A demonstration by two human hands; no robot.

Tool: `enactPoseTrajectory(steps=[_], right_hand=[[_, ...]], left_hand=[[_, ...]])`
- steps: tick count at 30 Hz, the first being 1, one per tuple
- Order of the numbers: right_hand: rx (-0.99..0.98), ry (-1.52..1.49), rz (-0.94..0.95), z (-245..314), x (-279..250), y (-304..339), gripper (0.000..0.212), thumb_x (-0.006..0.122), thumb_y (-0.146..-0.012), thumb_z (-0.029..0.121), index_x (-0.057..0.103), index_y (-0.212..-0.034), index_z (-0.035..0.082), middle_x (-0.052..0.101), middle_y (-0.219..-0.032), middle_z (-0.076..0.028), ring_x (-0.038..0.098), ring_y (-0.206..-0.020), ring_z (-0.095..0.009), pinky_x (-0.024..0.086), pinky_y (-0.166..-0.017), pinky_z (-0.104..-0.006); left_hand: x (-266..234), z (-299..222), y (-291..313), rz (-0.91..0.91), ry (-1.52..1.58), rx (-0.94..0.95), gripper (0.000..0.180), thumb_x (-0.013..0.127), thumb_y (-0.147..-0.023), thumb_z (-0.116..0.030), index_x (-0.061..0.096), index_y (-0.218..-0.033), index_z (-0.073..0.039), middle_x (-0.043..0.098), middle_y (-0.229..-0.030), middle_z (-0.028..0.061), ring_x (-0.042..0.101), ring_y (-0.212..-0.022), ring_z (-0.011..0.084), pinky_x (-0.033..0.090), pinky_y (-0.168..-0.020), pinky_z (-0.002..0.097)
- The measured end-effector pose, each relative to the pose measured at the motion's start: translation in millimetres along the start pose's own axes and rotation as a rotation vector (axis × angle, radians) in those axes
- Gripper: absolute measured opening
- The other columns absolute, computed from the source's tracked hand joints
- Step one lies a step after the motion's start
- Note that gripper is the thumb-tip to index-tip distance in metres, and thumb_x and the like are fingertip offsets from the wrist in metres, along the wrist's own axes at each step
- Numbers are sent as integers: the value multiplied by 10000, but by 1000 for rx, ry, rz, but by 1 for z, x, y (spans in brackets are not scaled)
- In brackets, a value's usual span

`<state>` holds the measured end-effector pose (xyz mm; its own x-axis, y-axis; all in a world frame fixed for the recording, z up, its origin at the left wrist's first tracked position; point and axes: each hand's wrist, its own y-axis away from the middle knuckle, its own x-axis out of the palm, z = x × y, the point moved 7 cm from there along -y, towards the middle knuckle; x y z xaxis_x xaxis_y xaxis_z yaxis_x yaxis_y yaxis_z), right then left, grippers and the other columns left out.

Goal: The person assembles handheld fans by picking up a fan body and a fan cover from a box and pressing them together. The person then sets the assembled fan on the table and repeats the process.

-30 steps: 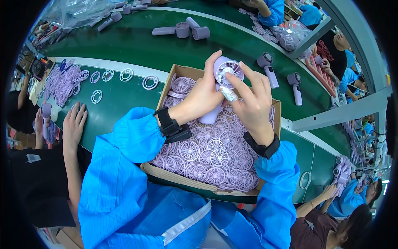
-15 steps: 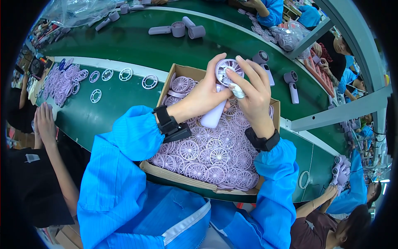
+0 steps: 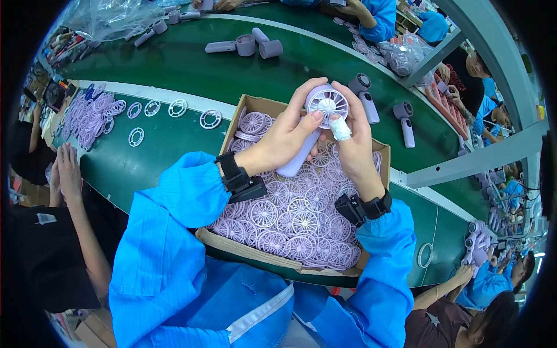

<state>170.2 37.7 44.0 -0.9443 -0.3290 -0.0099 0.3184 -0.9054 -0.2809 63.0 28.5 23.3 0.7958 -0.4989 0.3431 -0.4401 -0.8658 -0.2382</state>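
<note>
A lavender handheld fan (image 3: 299, 158) is held between both of my hands, above an open cardboard box (image 3: 380, 168). My left hand (image 3: 290, 130) wraps round the left side of its round head, the thumb on the front rim. My right hand (image 3: 355, 139) closes on the right side, its thumb, wrapped in a white covering, pressing the lower rim. On the fan's face shows a round spoked grille (image 3: 327, 105). Below, the box is filled with many loose lavender spoked grilles (image 3: 301, 220).
A green conveyor belt (image 3: 174, 58) runs behind the box, carrying several fans (image 3: 245, 45). To the left lie lavender rings in a pile (image 3: 93, 116) and several pale rings (image 3: 177, 107). A grey metal frame (image 3: 476, 155) stands at right. Co-workers sit on both sides.
My right fingers have moved from the front of the grille to the fan head's side, and that thumb now presses the lower rim. The fans on the belt have shifted slightly.
</note>
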Motion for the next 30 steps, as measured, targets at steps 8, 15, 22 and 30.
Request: enactPoseTrajectory(steps=[8,15,22,30], right_hand=[[-79,-24,-64,5,3,2,408,537,-938,92,437,-1332,68,556,-1163,-68,565,-969,-118,495,-749,-235],[-57,-84,-159,-1,-14,0,284,498,-945,90,538,-1221,36,567,-1181,-81,559,-1021,-146,456,-870,-272],[-166,-121,-59,12,-13,6,244,489,-948,95,574,-1162,16,593,-1156,-84,563,-1055,-155,431,-929,-285],[-134,53,-126,8,-5,1,256,450,-977,131,550,-1191,31,580,-1152,-81,577,-1016,-151,466,-874,-281]], left_hand=[[0,-5,-1,-22,-12,56,511,433,-988,-276,215,-1443,-196,558,-1022,101,557,-602,115,480,-508,243],[4,-4,-3,-22,-256,56,655,586,-900,-133,216,-1439,-164,505,-1098,101,582,-725,132,501,-574,276],[5,-13,-3,-9,-461,267,768,725,-790,-191,269,-1408,-175,538,-1241,177,564,-1143,311,472,-921,384],[0,-5,-2,-1,-257,-16,720,639,-850,-81,219,-1429,-166,543,-1084,97,608,-749,136,520,-568,282]])
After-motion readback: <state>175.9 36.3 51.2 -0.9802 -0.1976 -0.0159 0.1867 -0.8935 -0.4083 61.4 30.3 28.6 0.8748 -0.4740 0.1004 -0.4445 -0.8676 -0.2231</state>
